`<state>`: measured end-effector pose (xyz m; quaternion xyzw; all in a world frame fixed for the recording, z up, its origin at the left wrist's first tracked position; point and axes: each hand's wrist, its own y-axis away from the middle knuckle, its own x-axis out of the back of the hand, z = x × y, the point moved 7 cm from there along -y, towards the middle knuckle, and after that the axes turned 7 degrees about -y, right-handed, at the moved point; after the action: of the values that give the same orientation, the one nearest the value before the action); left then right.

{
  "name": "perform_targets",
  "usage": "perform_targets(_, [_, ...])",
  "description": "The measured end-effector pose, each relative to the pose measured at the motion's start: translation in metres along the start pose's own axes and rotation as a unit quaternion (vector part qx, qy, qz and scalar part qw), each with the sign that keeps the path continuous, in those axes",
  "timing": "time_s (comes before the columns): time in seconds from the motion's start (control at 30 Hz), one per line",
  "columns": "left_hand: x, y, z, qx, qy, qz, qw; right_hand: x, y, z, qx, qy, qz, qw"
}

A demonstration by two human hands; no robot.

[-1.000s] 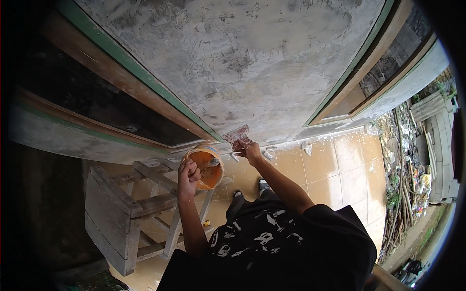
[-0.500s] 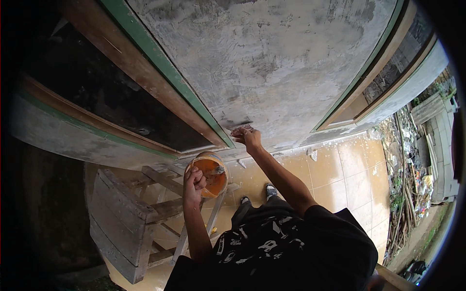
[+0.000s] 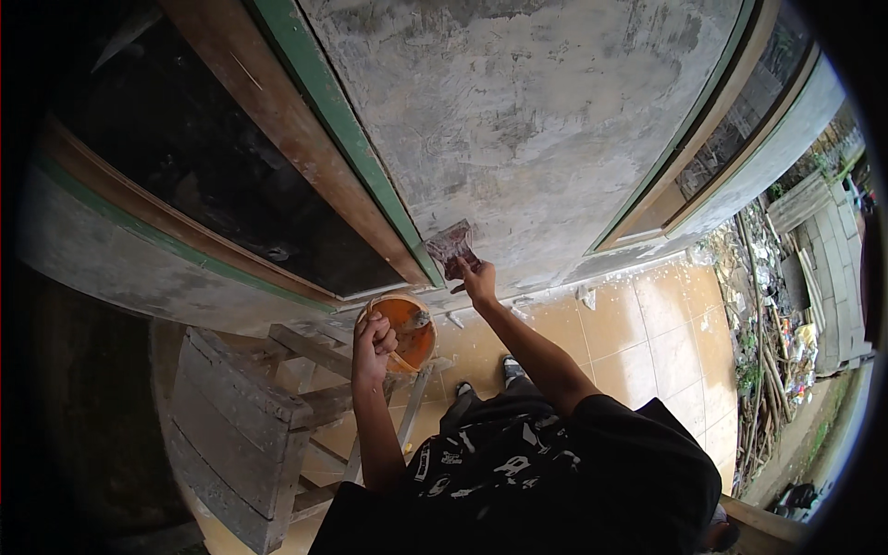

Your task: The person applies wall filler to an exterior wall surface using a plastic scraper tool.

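My left hand is closed on the wire handle of an orange bucket, held at its left rim. Inside the bucket, a whitish lump or tool end shows at the right side, too small to make out. In my right hand is a flat, reddish-brown scraper smeared with pale filler. Its blade lies against or very near the patchy grey wall, right beside the green window trim.
A worn wooden bench stands at my left by the bucket. Dark window glass and its wooden frame are on the left, another window on the right. White flakes dot the tan tiled floor; sticks and rubble lie beyond.
The scraper in my right hand has turned, so its broad face now shows. The bucket has tilted slightly, with its handle more visible. My view has shifted a little.
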<state>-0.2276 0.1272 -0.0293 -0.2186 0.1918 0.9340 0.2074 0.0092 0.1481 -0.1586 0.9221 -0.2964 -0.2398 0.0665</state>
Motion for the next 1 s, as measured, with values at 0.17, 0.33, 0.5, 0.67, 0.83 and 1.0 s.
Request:
perform_targets(0.17, [-0.006,-0.007,0.001,0.006,0.000,0.003,1.000,0.100,0.014,0.101,-0.128,0.094,0.134,0.978])
perform_targets(0.33, [-0.003,0.001,0.006,-0.003,0.029,-0.003,1.000,0.062,0.070,0.013,-0.158,-0.091,-0.050,0.982])
perform_targets(0.5, [-0.028,-0.006,0.007,-0.004,0.060,-0.039,0.997,0.072,0.103,-0.071,-0.122,-0.158,-0.088,0.976])
perform_targets(0.67, [-0.052,-0.007,0.012,-0.003,0.093,-0.032,0.995,0.076,0.127,-0.104,-0.131,-0.152,-0.111,0.973])
perform_targets(0.83, [-0.079,-0.004,0.025,-0.018,0.112,-0.041,0.993,0.078,0.136,-0.132,-0.084,-0.113,-0.156,0.978])
perform_targets(1.0, [-0.105,-0.009,0.033,-0.031,0.121,-0.069,0.990,0.077,0.134,-0.174,-0.016,-0.035,-0.174,0.984])
